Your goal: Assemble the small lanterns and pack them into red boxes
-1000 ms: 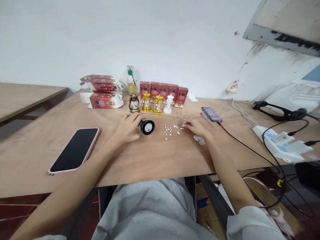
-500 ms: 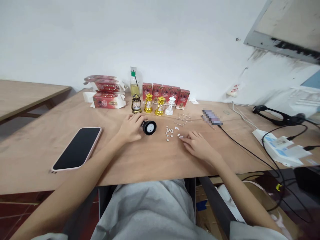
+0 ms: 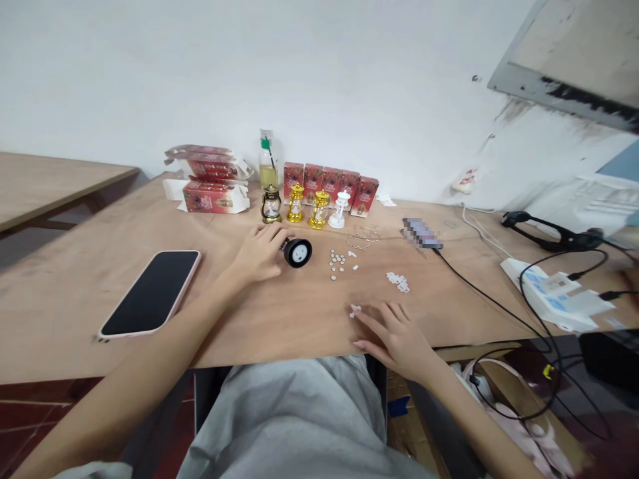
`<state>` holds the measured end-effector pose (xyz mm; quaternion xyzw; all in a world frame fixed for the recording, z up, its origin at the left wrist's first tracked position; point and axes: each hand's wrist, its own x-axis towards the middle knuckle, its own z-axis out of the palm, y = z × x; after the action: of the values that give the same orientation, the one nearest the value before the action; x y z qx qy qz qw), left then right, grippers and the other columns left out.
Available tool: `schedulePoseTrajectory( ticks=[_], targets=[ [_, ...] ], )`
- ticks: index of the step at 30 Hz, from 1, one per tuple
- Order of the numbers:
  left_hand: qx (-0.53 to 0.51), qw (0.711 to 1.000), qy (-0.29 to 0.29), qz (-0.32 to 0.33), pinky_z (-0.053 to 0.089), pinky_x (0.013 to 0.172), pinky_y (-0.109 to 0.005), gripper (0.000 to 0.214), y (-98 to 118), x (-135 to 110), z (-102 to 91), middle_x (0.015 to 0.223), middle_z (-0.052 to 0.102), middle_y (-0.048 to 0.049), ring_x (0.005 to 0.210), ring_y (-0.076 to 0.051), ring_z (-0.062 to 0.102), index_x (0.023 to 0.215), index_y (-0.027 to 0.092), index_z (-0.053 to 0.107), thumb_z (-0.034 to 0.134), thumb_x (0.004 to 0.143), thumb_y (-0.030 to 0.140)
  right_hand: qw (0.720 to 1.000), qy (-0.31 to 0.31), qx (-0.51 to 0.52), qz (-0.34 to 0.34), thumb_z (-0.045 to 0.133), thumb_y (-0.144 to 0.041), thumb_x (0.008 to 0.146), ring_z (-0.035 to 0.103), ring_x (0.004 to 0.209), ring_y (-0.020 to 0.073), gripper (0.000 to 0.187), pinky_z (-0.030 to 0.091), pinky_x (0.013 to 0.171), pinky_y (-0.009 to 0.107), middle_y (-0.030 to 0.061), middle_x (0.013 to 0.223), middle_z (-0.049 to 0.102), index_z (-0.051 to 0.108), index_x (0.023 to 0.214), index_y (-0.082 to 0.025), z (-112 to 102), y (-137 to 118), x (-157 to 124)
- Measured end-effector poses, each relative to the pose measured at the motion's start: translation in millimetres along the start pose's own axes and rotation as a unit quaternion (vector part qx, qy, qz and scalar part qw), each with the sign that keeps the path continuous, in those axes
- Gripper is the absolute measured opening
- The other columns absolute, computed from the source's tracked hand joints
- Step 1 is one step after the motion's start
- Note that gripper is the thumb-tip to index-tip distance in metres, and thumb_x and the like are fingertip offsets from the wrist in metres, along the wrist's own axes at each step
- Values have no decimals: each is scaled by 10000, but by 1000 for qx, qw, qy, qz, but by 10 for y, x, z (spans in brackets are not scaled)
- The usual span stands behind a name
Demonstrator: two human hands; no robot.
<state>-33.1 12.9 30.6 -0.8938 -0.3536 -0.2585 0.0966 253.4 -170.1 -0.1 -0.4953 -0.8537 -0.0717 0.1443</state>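
Note:
My left hand [image 3: 259, 253] is closed around a small black lantern [image 3: 297, 253] lying on its side on the wooden table [image 3: 279, 313], its round white base facing me. My right hand [image 3: 392, 332] lies flat near the table's front edge with fingers stretched out, fingertips beside a tiny white piece [image 3: 355, 311]. Several small button batteries [image 3: 337, 261] sit just right of the black lantern. More small white pieces [image 3: 398, 281] lie further right.
A black phone [image 3: 150, 293] lies at the left. Gold, dark and white mini lanterns [image 3: 305, 206] stand before red boxes [image 3: 329, 181] and a bottle [image 3: 267, 166]. Flat red cartons [image 3: 212, 179] are stacked at back left. Cables [image 3: 494, 306], headset [image 3: 554, 229] and a white packet [image 3: 554, 296] lie right.
My right hand has slid back from the batteries and white pieces toward the table's front edge, dragging a tiny white piece along. My left hand has stayed on the black lantern.

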Motion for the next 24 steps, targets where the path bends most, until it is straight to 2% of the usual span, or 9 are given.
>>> schedulePoseTrajectory(
  ticks=[3,5,10,14,17,19,21,23,24],
  targets=[
    [2,1000,9,6,358,856,-397,528,-6,-3,3,1136,584,-112,1063,-290,552,1086,184,471,494,559,163,999,16,-14,-28,538,-499,851,531,1059,297,492,426,869,464,134,1216,605,539,1290,-277,41,-28,-22],
    [3,1000,13,7,358,847,-396,522,-8,-4,7,1133,586,-112,1060,-291,553,1080,181,473,494,559,164,996,57,-21,-64,574,-500,834,543,1033,279,478,429,842,442,130,1151,642,580,1237,-242,76,-46,-50],
    [3,1000,18,12,363,838,-393,527,-5,-7,20,1133,588,-110,1046,-289,559,1084,181,483,494,558,160,967,195,11,-163,664,-174,814,589,780,161,139,420,672,322,39,830,712,666,952,-166,169,-117,-129],
    [-7,999,27,17,377,838,-391,526,9,-13,38,1121,595,-112,1049,-287,564,1078,174,489,496,553,151,941,266,130,-162,639,-82,808,604,689,135,142,440,601,298,22,767,714,667,893,-192,96,-185,-44],
    [-28,999,32,20,399,848,-386,522,42,-17,52,1121,591,-117,1061,-287,560,1101,165,483,528,581,180,928,276,207,-138,607,-73,828,638,698,136,211,489,605,285,30,796,724,665,981,-207,-103,-215,215],
    [-46,998,44,28,419,856,-378,527,76,-19,56,1134,580,-122,1064,-282,558,1138,157,471,555,621,216,930,261,237,-101,605,-97,838,660,742,136,231,513,628,268,16,824,732,663,1019,-229,-244,-225,481],
    [-59,995,61,41,436,862,-369,520,107,-21,59,1142,573,-124,1063,-271,557,1166,154,460,572,666,246,920,276,271,-57,588,-137,859,669,758,124,225,528,669,250,-1,849,740,666,1044,-240,-328,-236,790],
    [-62,994,81,49,452,852,-361,476,129,-25,67,1125,576,-116,1045,-260,565,1166,163,463,577,719,281,900,299,318,-22,618,-173,841,681,781,126,134,541,722,254,-9,865,745,704,916,-244,-319,-250,1090],
    [-58,993,90,49,460,836,-357,451,136,-28,74,1103,581,-110,1024,-256,572,1158,168,468,579,745,309,877,328,350,-10,643,-191,822,683,751,127,86,546,704,251,-11,826,745,710,851,-234,-279,-259,1222]
  ],
)
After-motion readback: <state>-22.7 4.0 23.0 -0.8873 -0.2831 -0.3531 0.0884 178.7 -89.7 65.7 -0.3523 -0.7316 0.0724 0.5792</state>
